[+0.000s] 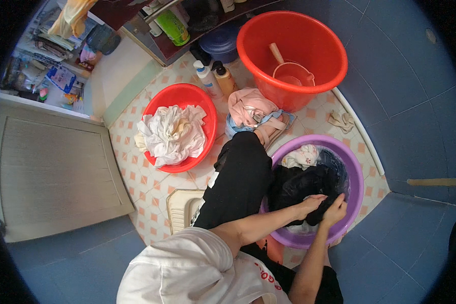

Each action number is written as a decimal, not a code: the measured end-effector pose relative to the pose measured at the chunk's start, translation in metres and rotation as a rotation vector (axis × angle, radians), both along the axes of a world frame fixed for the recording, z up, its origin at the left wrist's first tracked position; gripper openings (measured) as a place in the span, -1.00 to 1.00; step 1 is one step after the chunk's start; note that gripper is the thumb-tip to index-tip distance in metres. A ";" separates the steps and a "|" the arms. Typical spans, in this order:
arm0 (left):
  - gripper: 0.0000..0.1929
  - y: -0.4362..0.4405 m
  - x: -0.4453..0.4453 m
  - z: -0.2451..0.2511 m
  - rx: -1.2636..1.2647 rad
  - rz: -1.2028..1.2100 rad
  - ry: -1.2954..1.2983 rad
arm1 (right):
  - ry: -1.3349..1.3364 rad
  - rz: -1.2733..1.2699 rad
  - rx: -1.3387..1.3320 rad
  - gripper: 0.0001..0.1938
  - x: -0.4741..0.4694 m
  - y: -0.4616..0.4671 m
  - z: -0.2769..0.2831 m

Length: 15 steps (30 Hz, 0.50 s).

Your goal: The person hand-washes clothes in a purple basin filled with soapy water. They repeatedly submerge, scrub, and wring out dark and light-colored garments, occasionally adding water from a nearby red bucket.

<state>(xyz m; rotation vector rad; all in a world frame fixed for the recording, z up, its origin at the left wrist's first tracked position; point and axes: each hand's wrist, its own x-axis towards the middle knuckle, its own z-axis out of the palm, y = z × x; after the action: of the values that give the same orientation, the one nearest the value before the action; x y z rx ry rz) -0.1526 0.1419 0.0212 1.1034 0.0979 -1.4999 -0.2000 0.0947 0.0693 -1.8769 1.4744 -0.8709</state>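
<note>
Both hands hold a wet black garment (304, 186) over a purple plastic basin (357, 178) at the right. My left hand (312, 204) grips the cloth near the basin's middle, fingers closed on it. Close beside it, to the right, my right hand (335, 209) is closed on the same garment by the basin's inner right side. Dark cloth (332, 167) lies in cloudy water behind the hands. At the basin's far side rests a white cloth with a small reddish pattern (302, 156). My fingertips are partly hidden by the black fabric.
A red basin (212, 129) heaped with white clothes (174, 133) stands left. Beyond are two pump bottles (225, 79), pink cloth (249, 104) by my sandalled foot, and a large red tub (247, 57) holding a dipper (292, 74). A squat toilet (182, 209) is near my knee; blue tiled walls stand right.
</note>
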 end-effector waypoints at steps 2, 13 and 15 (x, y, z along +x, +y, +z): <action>-0.64 -0.003 0.002 0.005 -0.063 -0.003 0.082 | 0.062 0.026 0.056 -0.61 0.000 -0.009 -0.002; -0.74 0.005 0.002 0.000 -0.115 -0.010 -0.023 | 0.093 0.096 0.023 -0.57 -0.010 -0.021 -0.015; -0.61 0.000 0.005 0.014 -0.301 -0.044 0.008 | 0.142 0.152 -0.090 -0.53 -0.021 -0.062 -0.023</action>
<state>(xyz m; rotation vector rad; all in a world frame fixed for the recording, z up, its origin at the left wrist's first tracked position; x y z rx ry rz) -0.1478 0.1424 0.0354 0.8621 -0.1437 -1.5008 -0.2209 0.0330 0.0466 -2.1243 1.3727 -0.7572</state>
